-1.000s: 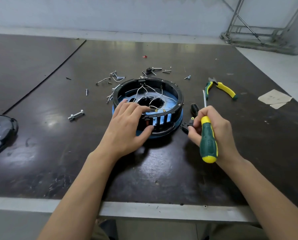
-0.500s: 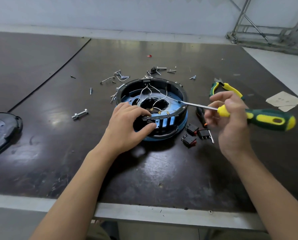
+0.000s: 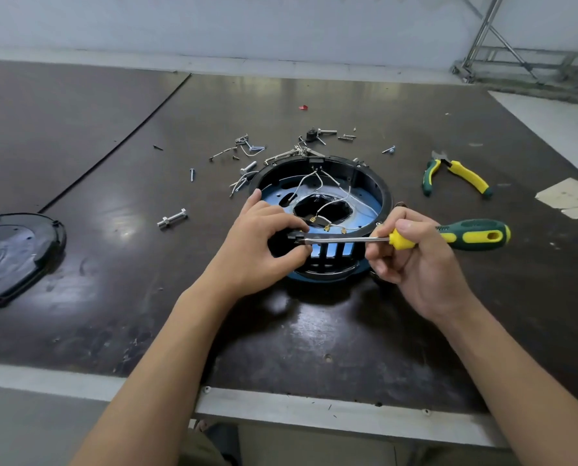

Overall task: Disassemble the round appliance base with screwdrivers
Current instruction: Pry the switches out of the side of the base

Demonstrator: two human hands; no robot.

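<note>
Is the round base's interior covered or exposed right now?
Exposed: the round base has no cover on it, and white wires and the blue inner plate show from above.

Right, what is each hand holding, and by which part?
The right hand grips the screwdriver by its handle's yellow front; left hand grips the round base at its near rim.

Black cover (image 3: pixel 15 250) cut by left edge, base wall (image 3: pixel 354 260) behind left hand (image 3: pixel 257 250)
</note>
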